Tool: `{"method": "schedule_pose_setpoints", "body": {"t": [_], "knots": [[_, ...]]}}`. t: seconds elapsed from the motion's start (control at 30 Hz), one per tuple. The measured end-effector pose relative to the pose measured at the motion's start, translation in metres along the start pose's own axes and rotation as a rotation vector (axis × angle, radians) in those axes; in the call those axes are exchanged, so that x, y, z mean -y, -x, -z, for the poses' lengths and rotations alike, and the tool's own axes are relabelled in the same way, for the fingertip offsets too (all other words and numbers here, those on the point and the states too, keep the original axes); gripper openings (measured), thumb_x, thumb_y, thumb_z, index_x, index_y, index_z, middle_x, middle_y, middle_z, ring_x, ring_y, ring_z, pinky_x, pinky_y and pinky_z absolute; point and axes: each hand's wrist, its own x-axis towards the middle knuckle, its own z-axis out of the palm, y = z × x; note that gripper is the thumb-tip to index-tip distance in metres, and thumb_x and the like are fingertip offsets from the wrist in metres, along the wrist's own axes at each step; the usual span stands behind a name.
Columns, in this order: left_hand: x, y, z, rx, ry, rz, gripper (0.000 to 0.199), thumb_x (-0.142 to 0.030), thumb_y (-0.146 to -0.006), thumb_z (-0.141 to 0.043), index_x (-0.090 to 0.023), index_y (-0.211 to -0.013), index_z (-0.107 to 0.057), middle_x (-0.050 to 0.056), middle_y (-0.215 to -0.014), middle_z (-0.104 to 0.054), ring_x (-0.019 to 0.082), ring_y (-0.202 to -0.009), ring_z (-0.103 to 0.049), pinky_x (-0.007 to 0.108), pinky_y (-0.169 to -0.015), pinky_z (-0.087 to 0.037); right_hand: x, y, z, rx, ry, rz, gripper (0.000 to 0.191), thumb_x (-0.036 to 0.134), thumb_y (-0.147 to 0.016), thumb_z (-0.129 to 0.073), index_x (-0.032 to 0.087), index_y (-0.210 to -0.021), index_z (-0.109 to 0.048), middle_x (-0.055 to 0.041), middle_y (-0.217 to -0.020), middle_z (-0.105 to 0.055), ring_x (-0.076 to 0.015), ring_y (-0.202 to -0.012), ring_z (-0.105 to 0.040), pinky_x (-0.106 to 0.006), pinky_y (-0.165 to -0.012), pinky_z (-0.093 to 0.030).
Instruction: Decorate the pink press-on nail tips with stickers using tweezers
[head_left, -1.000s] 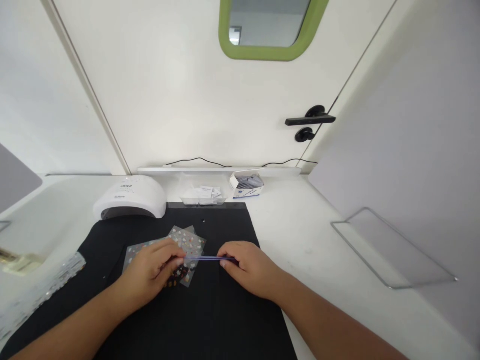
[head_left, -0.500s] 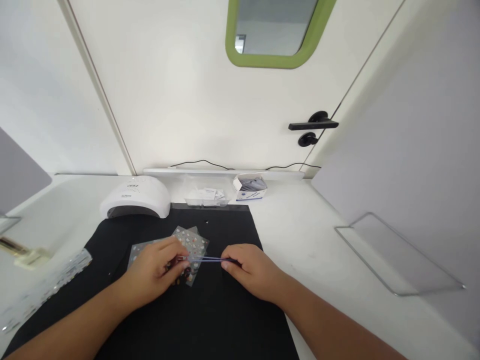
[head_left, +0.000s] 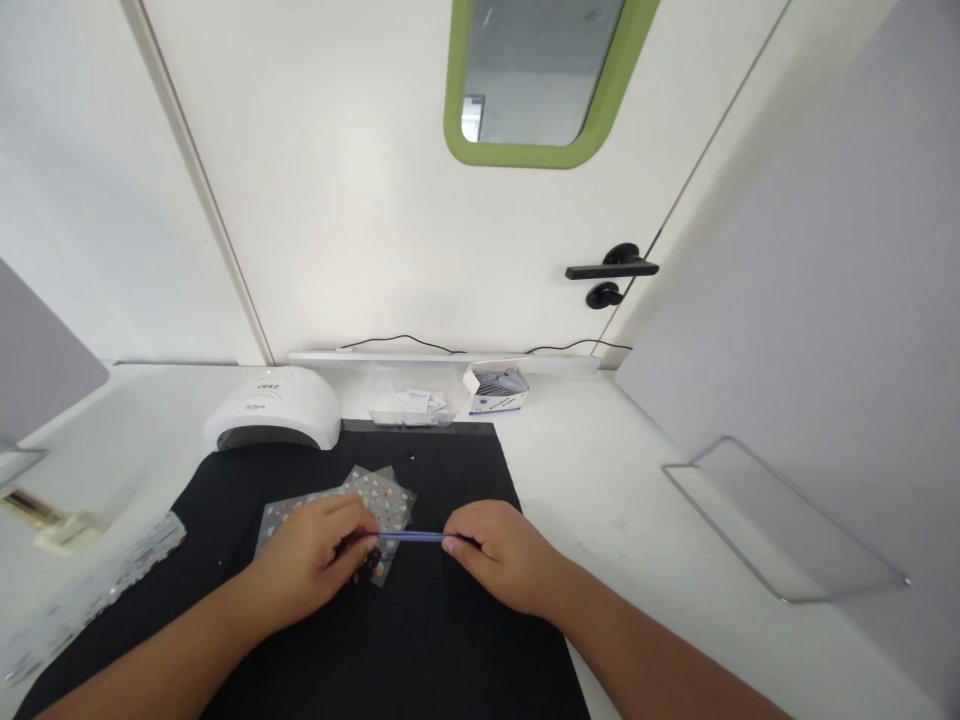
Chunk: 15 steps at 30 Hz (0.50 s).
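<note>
Thin purple tweezers (head_left: 411, 537) are stretched level between my two hands over the black mat (head_left: 420, 640). My left hand (head_left: 319, 550) is closed, its thumb and fingers pinching the left end. At the other end, the thumb and curled fingers of my right hand (head_left: 499, 550) grip it. Both tips of the tool are hidden inside the fingers. Clear sheets with small white and coloured patterns (head_left: 390, 500) lie overlapping on the mat, partly under and behind my left hand.
A white nail lamp (head_left: 274, 405) stands behind the mat at left. Right of it are a clear tray with white packets (head_left: 411, 405) and an opened small box of packets (head_left: 496, 388). A glittery strip (head_left: 112, 590) and a gold-capped bottle (head_left: 60, 525) lie left; a wire frame (head_left: 787, 600) is right.
The two arms of the tweezers showed slightly apart and now look pressed together. Both hands keep their grip. The whole view has shifted a little, with things appearing lower.
</note>
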Motion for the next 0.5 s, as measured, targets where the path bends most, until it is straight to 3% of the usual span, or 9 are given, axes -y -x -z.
{"method": "schedule_pose_setpoints", "body": {"t": [0.23,0.5], "knots": [[0.0004,-0.0021,0.0001,0.043,-0.023,0.024,0.015,-0.023,-0.093,-0.051,-0.021,-0.094,-0.065,0.002,-0.082,-0.063,0.017,-0.077,-0.058,0.027,-0.069,-0.042,-0.0012,-0.0013,0.0002,-0.002,-0.03,-0.027,0.023,0.026,-0.094,-0.048,0.017,-0.078,-0.063,-0.0024,-0.075,-0.064,-0.0159,-0.072,-0.059,-0.026,-0.068,-0.04],[-0.0017,-0.0059,0.0012,0.053,-0.032,0.02,0.01,-0.02,-0.09,-0.055,-0.02,-0.086,-0.065,0.001,-0.079,-0.064,0.015,-0.074,-0.059,0.025,-0.065,-0.041,-0.0009,-0.0051,0.0011,-0.046,0.009,0.032,0.022,0.024,-0.093,-0.049,0.017,-0.079,-0.064,-0.0039,-0.075,-0.064,-0.0186,-0.074,-0.056,-0.031,-0.073,-0.039]]}}
